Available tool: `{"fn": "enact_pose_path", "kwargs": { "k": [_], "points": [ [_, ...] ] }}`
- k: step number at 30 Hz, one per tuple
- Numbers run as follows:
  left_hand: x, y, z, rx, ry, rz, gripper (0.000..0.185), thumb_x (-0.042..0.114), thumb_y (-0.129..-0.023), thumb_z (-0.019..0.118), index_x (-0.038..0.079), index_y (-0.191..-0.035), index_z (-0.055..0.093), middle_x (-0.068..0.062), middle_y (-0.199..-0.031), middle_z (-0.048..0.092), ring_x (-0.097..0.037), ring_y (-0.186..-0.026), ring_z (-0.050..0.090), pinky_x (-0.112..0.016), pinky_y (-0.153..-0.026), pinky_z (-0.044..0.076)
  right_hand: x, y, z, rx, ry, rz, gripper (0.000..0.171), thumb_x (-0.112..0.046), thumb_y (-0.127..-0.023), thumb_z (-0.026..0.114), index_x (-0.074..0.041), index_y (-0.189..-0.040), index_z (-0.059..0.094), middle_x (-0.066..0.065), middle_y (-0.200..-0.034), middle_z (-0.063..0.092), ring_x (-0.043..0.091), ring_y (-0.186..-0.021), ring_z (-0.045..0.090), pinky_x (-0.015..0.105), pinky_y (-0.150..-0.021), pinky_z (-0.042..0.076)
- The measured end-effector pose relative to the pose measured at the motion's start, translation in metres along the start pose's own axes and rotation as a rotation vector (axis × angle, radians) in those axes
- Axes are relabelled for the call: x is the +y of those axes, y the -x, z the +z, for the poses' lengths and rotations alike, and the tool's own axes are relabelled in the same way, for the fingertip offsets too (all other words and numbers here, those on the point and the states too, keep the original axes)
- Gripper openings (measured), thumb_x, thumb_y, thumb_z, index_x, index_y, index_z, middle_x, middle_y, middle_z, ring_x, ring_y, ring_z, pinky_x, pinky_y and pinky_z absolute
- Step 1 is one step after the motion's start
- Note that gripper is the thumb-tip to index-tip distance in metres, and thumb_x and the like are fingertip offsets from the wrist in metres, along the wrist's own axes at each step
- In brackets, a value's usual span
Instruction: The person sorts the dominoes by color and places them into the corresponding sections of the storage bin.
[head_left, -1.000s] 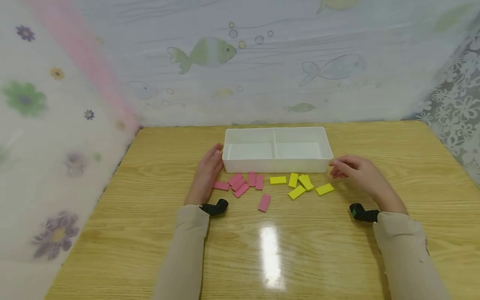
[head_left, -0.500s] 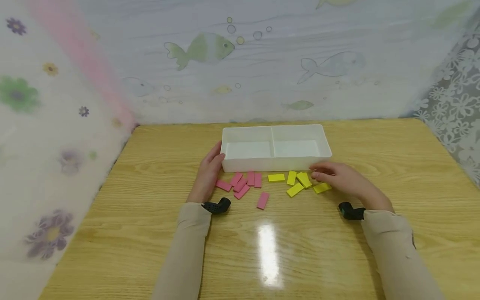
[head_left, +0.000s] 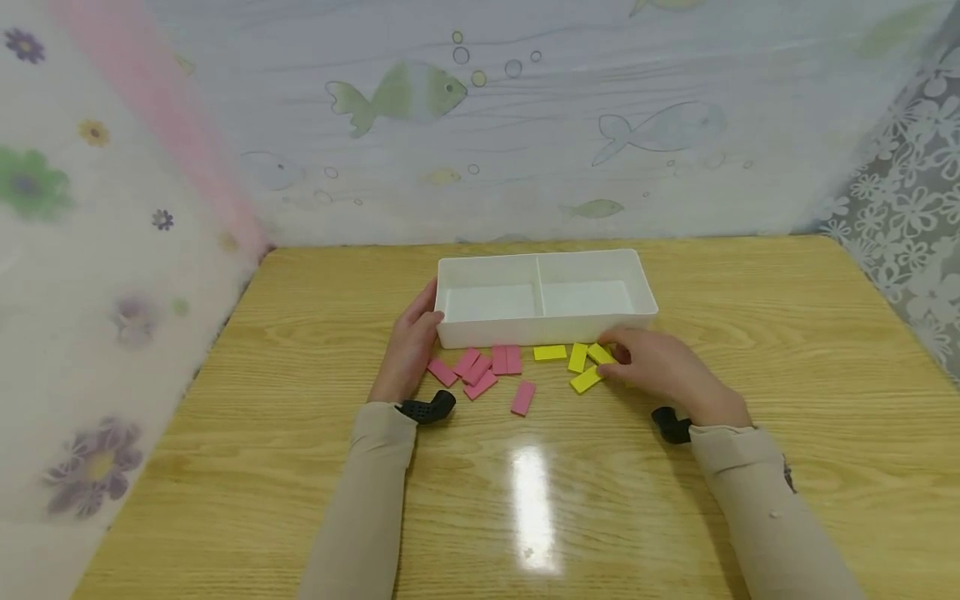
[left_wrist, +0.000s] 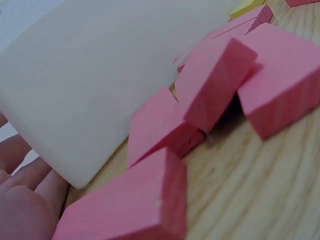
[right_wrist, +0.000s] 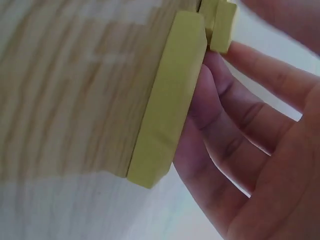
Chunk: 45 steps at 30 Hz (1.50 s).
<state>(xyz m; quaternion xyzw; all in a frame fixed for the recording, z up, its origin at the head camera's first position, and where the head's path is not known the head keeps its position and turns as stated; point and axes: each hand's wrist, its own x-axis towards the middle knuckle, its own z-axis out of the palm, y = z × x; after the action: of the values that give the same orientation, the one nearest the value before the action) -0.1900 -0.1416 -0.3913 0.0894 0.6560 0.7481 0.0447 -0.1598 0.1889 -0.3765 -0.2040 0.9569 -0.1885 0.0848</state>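
Note:
A white two-compartment box [head_left: 487, 332] stands across the table. My left hand [head_left: 408, 350] rests against its left end, thumb at the front corner and fingers along the end wall. In the left wrist view, fingers [left_wrist: 30, 175] show behind the corner, close to several pink wooden blocks [left_wrist: 215, 85]. My right hand [head_left: 667, 367] reaches over the yellow blocks by the box's front, thumb and index finger around one yellow block [head_left: 600, 354]. In the right wrist view, its other fingers lie along a second yellow block [right_wrist: 167, 100], which is mostly hidden under the hand in the head view.
More yellow blocks [head_left: 550, 353] lie just in front of the box. To their left is a cluster of pink blocks [head_left: 480, 383], some overlapping, with a single pink block [head_left: 523, 398] nearer me. A patterned sheet [head_left: 525, 167] rises behind the wooden table [head_left: 337, 275].
My right hand has moved left from the box's right corner onto the yellow blocks. My left thumb has come to the box's front corner, and the box has turned slightly.

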Motion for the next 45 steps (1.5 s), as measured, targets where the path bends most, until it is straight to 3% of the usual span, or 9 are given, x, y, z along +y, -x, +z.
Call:
{"fn": "enact_pose_path", "kwargs": {
  "k": [8,21,25,35,39,45],
  "points": [
    [-0.001,-0.002,0.000,0.016,-0.010,0.002,0.054,0.015,-0.093,0.044,0.015,-0.142,0.023,0.000,-0.147,0.021,-0.015,-0.133,0.016,-0.034,-0.103,0.021,0.003,-0.001,0.000,-0.018,-0.034,-0.004,0.030,-0.019,-0.080,0.064,-0.009,-0.109,0.059,-0.002,-0.083,0.054,0.015,-0.071,0.047,0.032,-0.064,0.039],
    [-0.003,0.001,0.001,0.014,-0.022,0.008,0.056,0.007,-0.091,0.043,0.015,-0.143,0.021,0.001,-0.147,0.020,-0.014,-0.133,0.017,-0.034,-0.102,0.023,0.003,0.004,-0.005,-0.088,-0.125,-0.008,0.024,-0.020,-0.080,0.063,-0.008,-0.100,0.063,-0.003,-0.080,0.055,0.014,-0.069,0.046,0.030,-0.063,0.038],
    [-0.002,0.001,0.001,0.012,-0.019,0.010,0.056,0.007,-0.091,0.042,0.016,-0.143,0.022,0.001,-0.147,0.020,-0.016,-0.133,0.017,-0.035,-0.102,0.023,0.001,0.004,-0.005,-0.100,-0.143,-0.007,0.026,-0.020,-0.081,0.062,-0.008,-0.104,0.063,-0.002,-0.078,0.053,0.014,-0.068,0.044,0.029,-0.061,0.037],
    [-0.002,0.002,0.001,-0.002,-0.021,0.027,0.058,0.005,-0.089,0.042,0.017,-0.143,0.022,0.001,-0.147,0.019,-0.017,-0.133,0.017,-0.041,-0.101,0.024,-0.003,0.009,-0.013,-0.016,-0.269,0.027,0.027,-0.022,-0.090,0.048,-0.023,-0.114,0.059,0.001,-0.074,0.049,0.016,-0.064,0.044,0.031,-0.059,0.037],
    [-0.001,0.002,0.002,-0.004,-0.035,0.033,0.059,0.005,-0.089,0.041,0.017,-0.143,0.021,0.001,-0.147,0.019,-0.016,-0.133,0.016,-0.039,-0.100,0.024,-0.002,0.010,-0.016,0.002,-0.346,0.044,0.026,-0.027,-0.092,0.046,-0.022,-0.114,0.059,0.003,-0.072,0.052,0.017,-0.062,0.045,0.032,-0.059,0.039],
    [-0.002,0.000,0.001,-0.020,-0.020,0.042,0.061,0.001,-0.088,0.039,0.016,-0.144,0.019,0.001,-0.148,0.016,-0.017,-0.134,0.013,-0.037,-0.099,0.023,-0.001,0.010,-0.020,0.045,-0.421,-0.013,0.021,-0.032,-0.092,0.047,-0.020,-0.107,0.055,0.007,-0.073,0.057,0.020,-0.063,0.052,0.034,-0.063,0.042]
  ]
}}
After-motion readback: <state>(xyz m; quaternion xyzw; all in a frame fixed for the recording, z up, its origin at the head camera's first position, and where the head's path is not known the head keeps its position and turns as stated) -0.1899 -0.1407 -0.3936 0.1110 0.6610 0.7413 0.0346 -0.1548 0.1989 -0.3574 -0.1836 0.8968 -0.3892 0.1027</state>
